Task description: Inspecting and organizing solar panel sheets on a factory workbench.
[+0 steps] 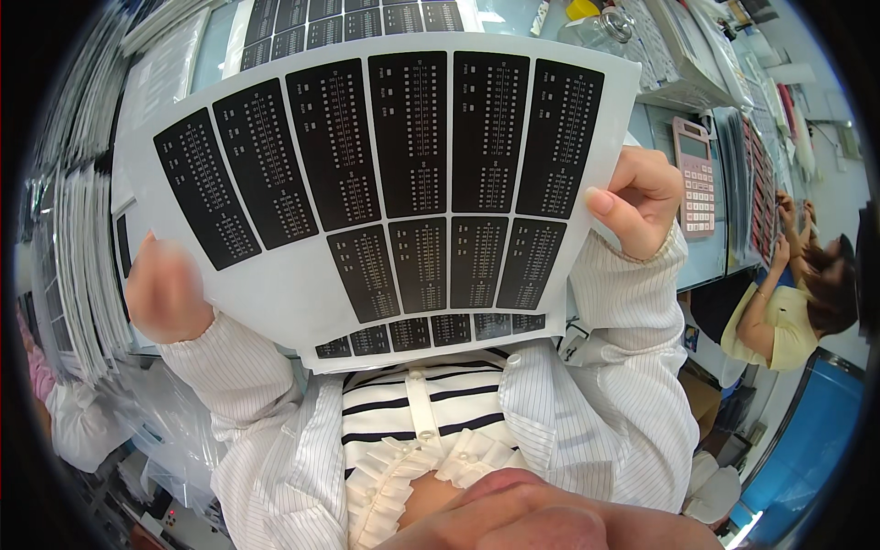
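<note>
A large white sheet of black labels (275, 293) is held up in front of me, bowed slightly. Its black rectangles carry rows of small pale marks, and part of its lower left is bare white. At the sheet's right edge my right hand (639, 202) is closed, thumb on the front and fingers bent behind. My left hand (167, 291) is closed at the left edge; it is blurred, and its fingers are partly hidden. Below the held sheet, close to my body, shows the edge of another sheet of black labels (431, 353).
Further similar label sheets (353, 26) lie on the table beyond. A pink calculator (695, 174) and a glass jar (600, 35) are at the right. Stacks of sheets (78, 266) line the left. At the far right another person (779, 316) handles stacked material.
</note>
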### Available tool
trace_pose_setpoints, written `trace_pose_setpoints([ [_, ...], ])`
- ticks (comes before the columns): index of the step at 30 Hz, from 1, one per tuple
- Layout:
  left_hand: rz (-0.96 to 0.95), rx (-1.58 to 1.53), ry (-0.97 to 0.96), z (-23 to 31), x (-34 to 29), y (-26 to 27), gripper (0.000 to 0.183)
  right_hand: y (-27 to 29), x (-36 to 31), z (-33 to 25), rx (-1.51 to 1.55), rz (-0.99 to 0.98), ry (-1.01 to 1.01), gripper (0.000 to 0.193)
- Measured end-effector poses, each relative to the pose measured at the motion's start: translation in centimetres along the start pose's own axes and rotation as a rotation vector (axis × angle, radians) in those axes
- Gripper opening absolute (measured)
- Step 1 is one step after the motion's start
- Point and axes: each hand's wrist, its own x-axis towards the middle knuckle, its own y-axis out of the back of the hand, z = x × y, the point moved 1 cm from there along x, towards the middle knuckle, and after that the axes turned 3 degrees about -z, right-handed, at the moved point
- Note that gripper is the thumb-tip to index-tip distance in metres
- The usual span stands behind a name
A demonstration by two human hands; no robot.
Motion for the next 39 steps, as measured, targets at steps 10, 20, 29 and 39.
trace_pose_setpoints([
  [10,-0.008,0.026,0.004,-0.1,-0.2,0.3,0.022,0.3,-0.5,0.2,-0.024,-0.025,-0.089,0.022],
  [20,0.038,-0.014,0.042,-0.1,-0.3,0.1,0.022,-0.1,-0.1,0.2,0.028,0.013,-0.035,0.017],
  [29,0.069,-0.07,0.066,-0.1,-0.2,-0.6,0.022,0.4,-0.5,0.7,0.017,-0.025,-0.084,0.019],
  [39,-0.043,0.05,0.062,-0.1,0.3,-1.3,0.023,-0.1,-0.2,0.9,0.023,-0.025,-0.259,0.013],
])
